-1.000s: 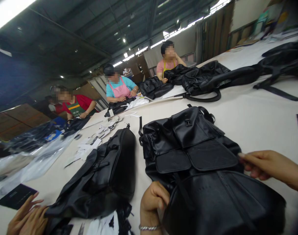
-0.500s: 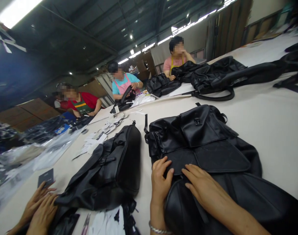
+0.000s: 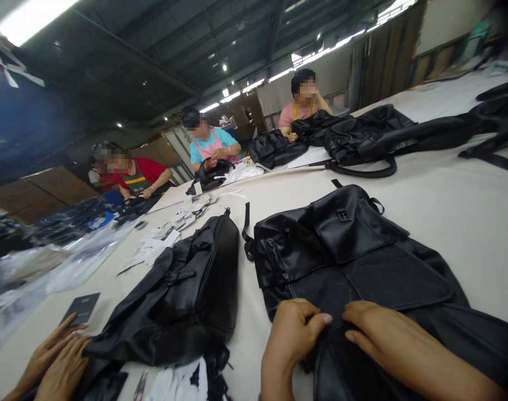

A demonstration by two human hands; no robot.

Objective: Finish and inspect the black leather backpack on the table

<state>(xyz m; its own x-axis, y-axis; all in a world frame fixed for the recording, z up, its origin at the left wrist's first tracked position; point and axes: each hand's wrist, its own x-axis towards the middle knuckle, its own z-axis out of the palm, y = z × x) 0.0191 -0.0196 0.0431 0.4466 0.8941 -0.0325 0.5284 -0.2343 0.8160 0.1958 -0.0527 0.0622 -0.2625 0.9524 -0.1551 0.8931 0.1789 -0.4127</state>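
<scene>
I'd keep my left hand pinching the backpack flap while the flat right hand smooths it slowly.

This is a factory floor, a bag-making workshop. A long pale tabletop runs far into the scene, strewn with black backpacks and more black bags heaped at the far end. Several people in aprons sit along the far left edge, each with a bag before them. Paper tags and clear plastic sleeves lie on the left. Overhead are strip lights under a dark metal roof.
</scene>
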